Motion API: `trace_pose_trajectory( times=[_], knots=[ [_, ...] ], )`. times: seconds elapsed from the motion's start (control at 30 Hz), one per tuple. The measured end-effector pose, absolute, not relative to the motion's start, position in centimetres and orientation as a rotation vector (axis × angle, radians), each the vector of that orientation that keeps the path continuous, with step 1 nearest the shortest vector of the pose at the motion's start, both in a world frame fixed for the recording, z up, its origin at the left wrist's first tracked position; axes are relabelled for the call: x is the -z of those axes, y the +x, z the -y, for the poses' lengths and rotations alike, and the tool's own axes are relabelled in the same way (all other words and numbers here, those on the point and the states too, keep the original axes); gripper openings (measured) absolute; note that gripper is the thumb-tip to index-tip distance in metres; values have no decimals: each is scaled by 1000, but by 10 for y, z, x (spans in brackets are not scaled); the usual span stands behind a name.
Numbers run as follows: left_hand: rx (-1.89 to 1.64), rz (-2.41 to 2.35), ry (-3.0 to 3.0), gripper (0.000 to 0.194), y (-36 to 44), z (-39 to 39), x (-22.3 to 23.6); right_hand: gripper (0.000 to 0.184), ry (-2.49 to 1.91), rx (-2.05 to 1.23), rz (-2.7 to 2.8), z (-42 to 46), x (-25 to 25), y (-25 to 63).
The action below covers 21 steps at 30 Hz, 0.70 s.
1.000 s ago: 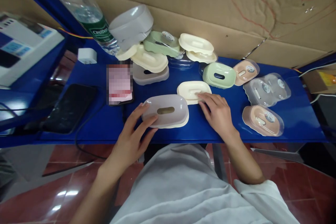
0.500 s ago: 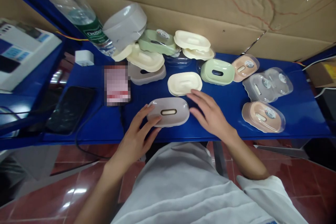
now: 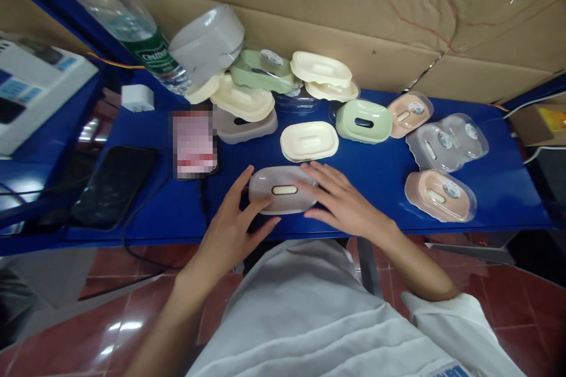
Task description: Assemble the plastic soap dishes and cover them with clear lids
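Likely workshop | blue workbench (image 3: 371,171) | cardboard backing (image 3: 300,6) | red tiled floor (image 3: 79,324)

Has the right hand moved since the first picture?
Yes: against the white charger, the right hand has moved left, to the front grey dish.

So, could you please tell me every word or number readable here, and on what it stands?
"Cestbon": green label on clear plastic bottle.
Too small: round white stickers on clear plastic lids.
Cut off: blue print, grey cloth shirt.
Blurred: blue panels on boxy white object.
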<state>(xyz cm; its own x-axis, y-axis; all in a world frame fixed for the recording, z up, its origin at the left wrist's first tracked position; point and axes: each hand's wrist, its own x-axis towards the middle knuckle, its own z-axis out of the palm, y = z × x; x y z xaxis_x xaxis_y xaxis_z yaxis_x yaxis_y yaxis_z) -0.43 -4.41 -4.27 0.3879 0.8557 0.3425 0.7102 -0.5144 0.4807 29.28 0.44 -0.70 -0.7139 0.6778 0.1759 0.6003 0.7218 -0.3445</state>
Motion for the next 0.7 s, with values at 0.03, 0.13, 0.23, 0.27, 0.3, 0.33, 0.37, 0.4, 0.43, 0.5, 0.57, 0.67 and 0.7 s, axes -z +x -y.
trace_pose_trajectory(
  times=[0.03, 0.13, 0.23, 0.27, 0.3, 0.33, 0.37, 0.4, 0.43, 0.5, 0.57, 0.67, 0.7],
  knots=[
    [-808, -1395, 2389, 35, -2, 43, 43, 61, -1055, -349, 2613, -10, -2, 299],
    [-772, -1407, 2399, 27, 3, 39, 43, 60, -1311, -170, 2500, -33, -24, 319],
    [-753, -1388, 2406, 25, 4, 36, 45, 59, -1557, 46, 2418, -57, -27, 336],
    [-759, -1382, 2405, 25, 4, 36, 46, 59, -1623, 99, 2402, -62, -24, 340],
    [-768, -1379, 2403, 25, 3, 36, 46, 60, -1679, 141, 2389, -66, -20, 343],
    [-777, -1380, 2401, 25, 2, 36, 47, 59, -1721, 172, 2381, -68, -15, 344],
    [-781, -1385, 2399, 25, 2, 37, 48, 57, -1741, 189, 2382, -68, -10, 344],
    [-780, -1392, 2399, 25, 1, 37, 49, 53, -1740, 190, 2391, -66, -6, 344],
    [-777, -1400, 2400, 24, 1, 38, 49, 48, -1722, 177, 2405, -62, -4, 343],
    [-778, -1413, 2410, 24, 1, 39, 49, 40, -1673, 129, 2423, -53, -3, 340],
    [-788, -1416, 2421, 24, 2, 39, 49, 38, -1655, 65, 2421, -48, -7, 340],
    [-810, -1404, 2436, 25, 2, 38, 50, 42, -1642, 21, 2373, -57, -15, 344],
    [-812, -1400, 2440, 25, 2, 38, 50, 44, -1639, 28, 2338, -65, -16, 345]
  ],
)
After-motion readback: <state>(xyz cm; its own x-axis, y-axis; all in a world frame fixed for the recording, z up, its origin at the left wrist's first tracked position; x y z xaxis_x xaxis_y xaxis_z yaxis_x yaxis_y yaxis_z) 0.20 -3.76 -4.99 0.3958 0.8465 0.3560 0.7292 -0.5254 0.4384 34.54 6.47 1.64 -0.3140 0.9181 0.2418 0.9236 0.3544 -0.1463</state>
